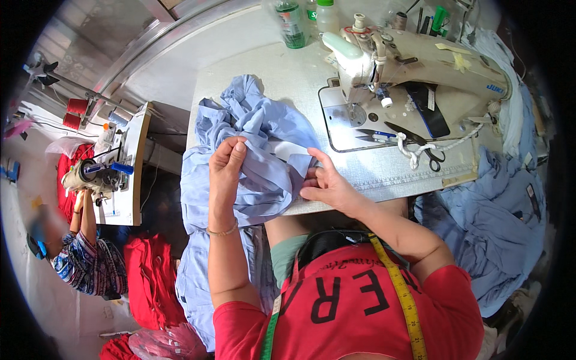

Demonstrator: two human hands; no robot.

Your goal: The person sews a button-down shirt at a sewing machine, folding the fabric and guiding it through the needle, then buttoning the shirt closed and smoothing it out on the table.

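Observation:
A light blue garment (255, 126) lies bunched on the left part of the sewing table (288, 69) and hangs over its front edge. My left hand (227, 165) grips a fold of this fabric, thumb up. My right hand (324, 183) pinches another edge of the same garment near the table's front edge. A cream sewing machine (414, 60) stands to the right, its needle area (359, 111) apart from both hands.
Black-handled scissors (414, 141) and a white cord (441, 144) lie on the machine bed. Green bottles (292, 24) stand at the back. A heap of blue garments (498, 222) sits at right. Another person (84, 252) works a machine (99, 174) at left, beside red cloth (150, 276).

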